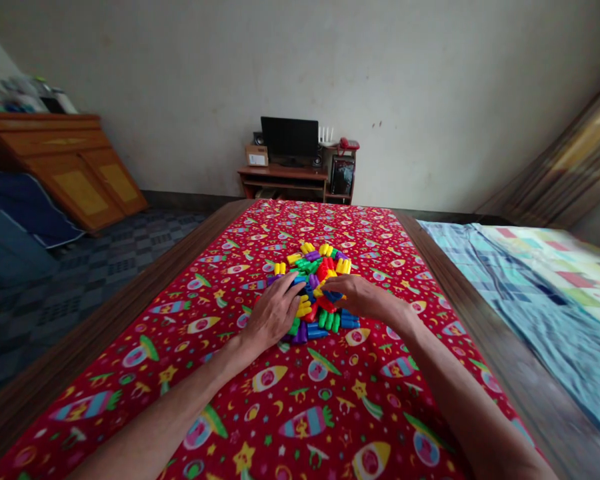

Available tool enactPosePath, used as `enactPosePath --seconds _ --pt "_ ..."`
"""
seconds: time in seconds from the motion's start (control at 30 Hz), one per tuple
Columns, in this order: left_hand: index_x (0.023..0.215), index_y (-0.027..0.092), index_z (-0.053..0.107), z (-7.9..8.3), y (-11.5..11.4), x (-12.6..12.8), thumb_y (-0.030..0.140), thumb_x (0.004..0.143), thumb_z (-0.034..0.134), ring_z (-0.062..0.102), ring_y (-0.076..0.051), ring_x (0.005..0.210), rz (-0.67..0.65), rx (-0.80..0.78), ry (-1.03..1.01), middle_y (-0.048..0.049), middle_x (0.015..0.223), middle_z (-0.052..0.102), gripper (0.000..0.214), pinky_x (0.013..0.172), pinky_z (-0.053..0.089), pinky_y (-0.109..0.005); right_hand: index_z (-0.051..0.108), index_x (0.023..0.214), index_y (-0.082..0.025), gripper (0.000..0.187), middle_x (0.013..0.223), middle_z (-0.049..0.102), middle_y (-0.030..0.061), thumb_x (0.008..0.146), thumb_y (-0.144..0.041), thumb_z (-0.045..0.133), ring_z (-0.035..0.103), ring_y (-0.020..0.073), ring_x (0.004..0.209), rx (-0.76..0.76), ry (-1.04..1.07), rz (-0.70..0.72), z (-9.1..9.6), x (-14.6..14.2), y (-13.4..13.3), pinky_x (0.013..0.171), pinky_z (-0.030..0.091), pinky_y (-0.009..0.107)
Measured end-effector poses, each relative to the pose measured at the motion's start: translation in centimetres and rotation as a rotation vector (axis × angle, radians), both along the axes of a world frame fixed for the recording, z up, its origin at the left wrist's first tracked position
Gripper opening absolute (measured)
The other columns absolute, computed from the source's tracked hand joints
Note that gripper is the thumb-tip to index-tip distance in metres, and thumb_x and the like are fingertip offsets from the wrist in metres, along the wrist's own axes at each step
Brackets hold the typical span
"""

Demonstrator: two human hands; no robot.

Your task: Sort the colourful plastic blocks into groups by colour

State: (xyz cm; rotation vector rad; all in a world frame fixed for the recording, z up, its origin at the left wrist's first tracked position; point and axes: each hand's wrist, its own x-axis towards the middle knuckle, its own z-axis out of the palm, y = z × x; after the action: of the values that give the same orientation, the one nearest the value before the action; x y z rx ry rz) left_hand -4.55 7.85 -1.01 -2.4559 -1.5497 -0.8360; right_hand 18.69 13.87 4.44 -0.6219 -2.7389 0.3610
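A pile of plastic building blocks in red, yellow, green, blue and purple [307, 265] lies on the red patterned tablecloth [300, 393]. My left hand [274, 310] rests on the pile's left side, its fingers stretched out over blue and yellow blocks. From the right, my right hand [361, 295] reaches in with fingers curled down around a blue block [333, 296]. The fingertips partly hide that block. Close to the right hand are red and yellow blocks. Along the near edge lie green blocks [329, 321] and blue blocks [317, 331].
Dark wooden table edges [180, 283] run along both sides. Beyond the table stands a desk [283, 173] with a monitor [290, 138] and a red telephone [349, 143]. A wooden cabinet [75, 160] is at left, and a bed with a blue sheet [520, 313] at right.
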Motion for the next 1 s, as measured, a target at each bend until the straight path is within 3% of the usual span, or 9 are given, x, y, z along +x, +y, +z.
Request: enactPosePath --seconds 0.1,0.2,0.33,0.43,0.6,0.77,1.0 --pt "0.127 0.015 0.058 -0.1 0.0 0.0 0.026 0.099 0.031 0.047 -0.028 0.132 0.01 0.019 0.002 -0.0131 0.142 0.05 0.041 0.111 0.041 -0.047 0.064 0.122 -0.02 0.04 0.119 0.069 0.0089 0.082 -0.013 0.062 0.066 0.0193 0.106 -0.023 0.148 -0.078 0.5 1.7 1.4 0.088 0.051 0.029" --pt "0.125 0.013 0.059 -0.1 0.0 0.0 0.023 0.098 0.03 0.048 -0.028 0.129 0.012 0.028 0.012 -0.0141 0.138 0.053 0.042 0.11 0.042 -0.046 0.064 0.123 -0.019 0.041 0.106 0.073 0.007 0.083 -0.015 0.059 0.07 0.0182 0.092 -0.033 0.3 -0.33 0.0 4.4 3.6 0.075 0.053 0.026" --pt "0.125 0.013 0.06 -0.3 0.0 0.0 0.022 0.098 0.03 0.05 -0.028 0.127 0.021 0.037 0.02 -0.0143 0.138 0.053 0.042 0.109 0.043 -0.047 0.069 0.115 -0.017 0.043 0.095 0.075 0.0076 0.075 -0.007 0.057 0.07 0.0211 0.084 0.053 0.281 -0.664 -2.9 7.8 6.4 0.075 0.053 0.03" --pt "0.124 0.013 0.06 -0.4 0.1 0.0 0.022 0.097 0.029 0.051 -0.028 0.127 0.021 0.06 0.017 -0.0142 0.137 0.054 0.042 0.108 0.044 -0.047 0.071 0.111 -0.018 0.04 0.093 0.076 0.0079 0.073 -0.009 0.059 0.07 0.0229 0.084 0.071 0.24 -0.814 -5.2 9.3 7.4 0.078 0.053 0.033" --pt "0.124 0.011 0.06 -0.4 0.3 -0.1 0.023 0.098 0.028 0.051 -0.028 0.126 0.015 0.055 0.02 -0.0151 0.135 0.055 0.043 0.108 0.044 -0.047 0.071 0.112 -0.018 0.037 0.101 0.075 0.0094 0.077 -0.016 0.061 0.068 0.0252 0.096 0.093 0.239 -0.87 -6.5 9.7 7.7 0.084 0.052 0.034" --pt "0.124 0.012 0.06 -0.4 0.2 0.0 0.023 0.097 0.028 0.051 -0.028 0.127 0.011 0.061 0.018 -0.0152 0.135 0.055 0.043 0.108 0.045 -0.046 0.069 0.113 -0.016 0.035 0.095 0.075 0.0103 0.081 -0.015 0.055 0.069 0.0228 0.089 0.074 0.055 -0.997 -6.3 9.2 7.8 0.077 0.049 0.028" --pt "0.124 0.014 0.06 -0.3 0.1 -0.1 0.021 0.097 0.03 0.052 -0.028 0.127 0.013 0.075 0.028 -0.0145 0.136 0.055 0.042 0.107 0.045 -0.045 0.07 0.103 -0.014 0.024 0.095 0.074 0.0124 0.086 -0.02 0.054 0.068 0.0224 0.086 0.068 0.018 -1.054 -5.7 8.1 10.0 0.072 0.047 0.027"
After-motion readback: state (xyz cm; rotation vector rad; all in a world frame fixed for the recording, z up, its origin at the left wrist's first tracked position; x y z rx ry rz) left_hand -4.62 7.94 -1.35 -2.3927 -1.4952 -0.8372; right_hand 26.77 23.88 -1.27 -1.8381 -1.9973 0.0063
